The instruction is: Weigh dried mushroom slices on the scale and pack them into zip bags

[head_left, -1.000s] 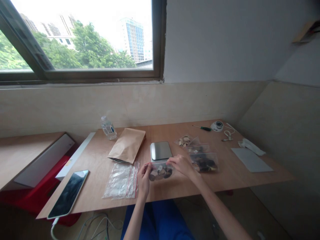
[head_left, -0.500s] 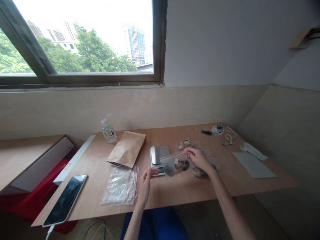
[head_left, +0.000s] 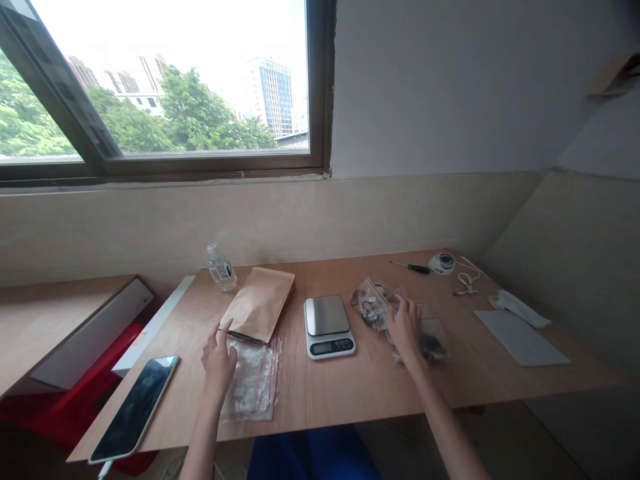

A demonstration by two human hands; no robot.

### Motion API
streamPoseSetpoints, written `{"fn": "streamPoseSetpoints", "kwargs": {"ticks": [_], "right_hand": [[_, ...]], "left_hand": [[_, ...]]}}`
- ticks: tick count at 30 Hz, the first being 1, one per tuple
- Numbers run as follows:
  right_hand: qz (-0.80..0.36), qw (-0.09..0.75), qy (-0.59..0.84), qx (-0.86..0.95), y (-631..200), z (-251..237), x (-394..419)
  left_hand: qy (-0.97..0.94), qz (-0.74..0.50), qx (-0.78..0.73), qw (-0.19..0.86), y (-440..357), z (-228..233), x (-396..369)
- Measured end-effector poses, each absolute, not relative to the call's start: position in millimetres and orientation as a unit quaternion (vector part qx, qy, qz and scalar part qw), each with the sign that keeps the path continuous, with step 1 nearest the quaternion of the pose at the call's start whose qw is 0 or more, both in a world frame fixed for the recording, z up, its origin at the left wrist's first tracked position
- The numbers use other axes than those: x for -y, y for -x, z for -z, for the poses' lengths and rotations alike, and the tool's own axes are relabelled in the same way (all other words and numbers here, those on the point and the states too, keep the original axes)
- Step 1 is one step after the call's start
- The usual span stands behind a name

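At far left we see a phone [head_left: 134, 407] lying dark and face up, its lower end running past the edge of the tabletop [head_left: 350, 387]. Our left hand [head_left: 219, 357] rests with fingers spread on the stack of empty clear bags [head_left: 255, 383], hiding its left part. A scale [head_left: 327, 325] stands in the middle, its display too small to read. Our right hand [head_left: 404, 323] presses a filled clear bag [head_left: 369, 308] onto the heap of filled bags [head_left: 430, 343]; its dark contents are hard to identify.
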State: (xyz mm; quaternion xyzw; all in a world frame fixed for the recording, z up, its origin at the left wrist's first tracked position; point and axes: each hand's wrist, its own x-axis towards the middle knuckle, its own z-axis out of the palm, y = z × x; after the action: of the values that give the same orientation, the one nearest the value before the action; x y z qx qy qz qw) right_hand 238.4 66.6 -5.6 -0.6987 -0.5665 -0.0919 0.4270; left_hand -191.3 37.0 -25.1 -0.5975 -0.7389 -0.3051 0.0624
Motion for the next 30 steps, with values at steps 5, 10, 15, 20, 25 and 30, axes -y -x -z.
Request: {"fn": "streamPoseSetpoints", "kwargs": {"ticks": [5,10,15,20,25,30], "right_hand": [[0.028,0.463,0.599,0.653,-179,-1,-32],[-0.154,0.445,0.477,0.742,-114,-18,2],[-0.171,0.408,0.376,0.814,-58,-42,5],[-0.054,0.336,0.400,0.851,-35,-35,-10],[-0.064,0.312,0.438,0.841,-33,-27,-18],[-0.083,0.165,0.515,0.837,-20,-24,-53]], "left_hand": [[0.671,0.272,0.687,0.057,225,35,-65],[0.698,0.289,0.650,0.082,219,15,-73],[0.744,0.330,0.577,0.070,158,-25,-59],[0.702,0.373,0.604,0.060,118,-48,-50],[0.676,0.406,0.615,0.015,108,-45,-44],[0.675,0.417,0.608,-0.001,96,-33,-28]]}}
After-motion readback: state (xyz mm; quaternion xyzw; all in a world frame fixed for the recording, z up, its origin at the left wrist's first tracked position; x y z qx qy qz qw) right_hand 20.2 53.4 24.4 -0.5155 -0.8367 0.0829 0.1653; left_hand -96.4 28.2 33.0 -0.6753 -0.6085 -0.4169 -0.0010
